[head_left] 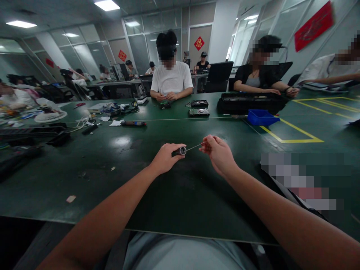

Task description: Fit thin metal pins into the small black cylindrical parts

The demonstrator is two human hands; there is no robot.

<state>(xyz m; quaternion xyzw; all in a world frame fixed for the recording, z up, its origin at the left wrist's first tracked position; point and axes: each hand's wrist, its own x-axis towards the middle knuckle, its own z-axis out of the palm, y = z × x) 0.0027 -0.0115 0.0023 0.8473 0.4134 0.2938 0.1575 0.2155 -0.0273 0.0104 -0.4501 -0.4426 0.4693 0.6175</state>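
My left hand (165, 157) grips a small round spool (183, 150) with a metallic face, held just above the dark green table (174, 202). A thin pale wire or strip (193, 147) runs from the spool to my right hand (218, 153), whose fingertips pinch its far end. Both hands hover over the table's middle, a short gap apart.
A blue bin (261, 117) and a long black tray (247, 102) sit far right. Circuit boards (198, 111), a black tool (133, 123) and cable clutter (118, 108) lie across the table. Other people sit opposite. Yellow tape (292, 140) marks the right side. Paper scraps (71, 198) lie left.
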